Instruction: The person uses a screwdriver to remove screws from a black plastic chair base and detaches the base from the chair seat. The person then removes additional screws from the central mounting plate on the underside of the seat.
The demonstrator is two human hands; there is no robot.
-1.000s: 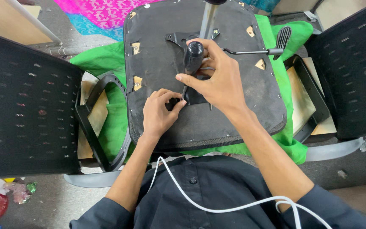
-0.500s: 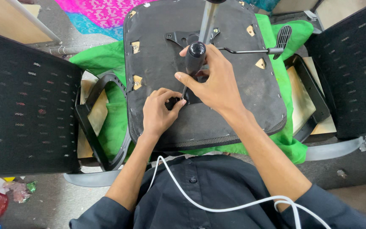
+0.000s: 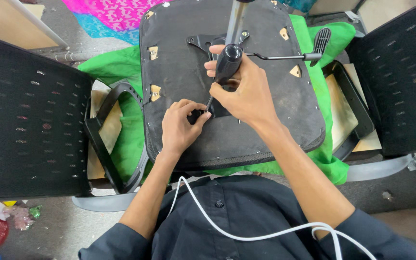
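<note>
Right hand (image 3: 249, 91) had tilted the gripped screwdriver (image 3: 226, 67) more upright on the seat underside (image 3: 275, 110), left hand (image 3: 179, 127) pinching the tip steady, so driving continued.

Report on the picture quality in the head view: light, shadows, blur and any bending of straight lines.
Head view: light is even and soft, with only faint shadows under the hands on the upturned chair seat; a small glossy highlight sits on the screwdriver handle in the right hand; the left hand is sharp, with no motion blur; the wide lens bows the mesh chair backs at the edges.
</note>
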